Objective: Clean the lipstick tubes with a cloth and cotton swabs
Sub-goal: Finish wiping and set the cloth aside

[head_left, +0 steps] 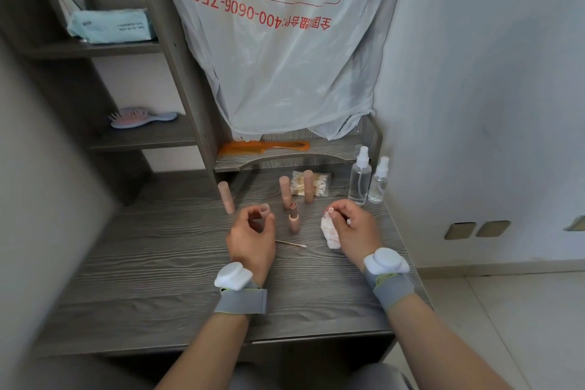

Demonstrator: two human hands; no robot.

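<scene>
1. Lipstick tube (pixel 293 219), uncapped, is seen upright on the desk (pixel 158 263) between the hands; a cotton swab (pixel 291 243) is laid just nearer.
2. A pink cap (pixel 264 209), mostly hidden, is pinched in the curled fingers of the left hand (pixel 251 237).
3. A stained cloth (pixel 329 233), partly covered, is gripped by the right hand (pixel 354 228).
4. Three capped tubes (pixel 285 188), a swab packet (pixel 321 184) and two spray bottles (pixel 360 179) are stood behind.
</scene>
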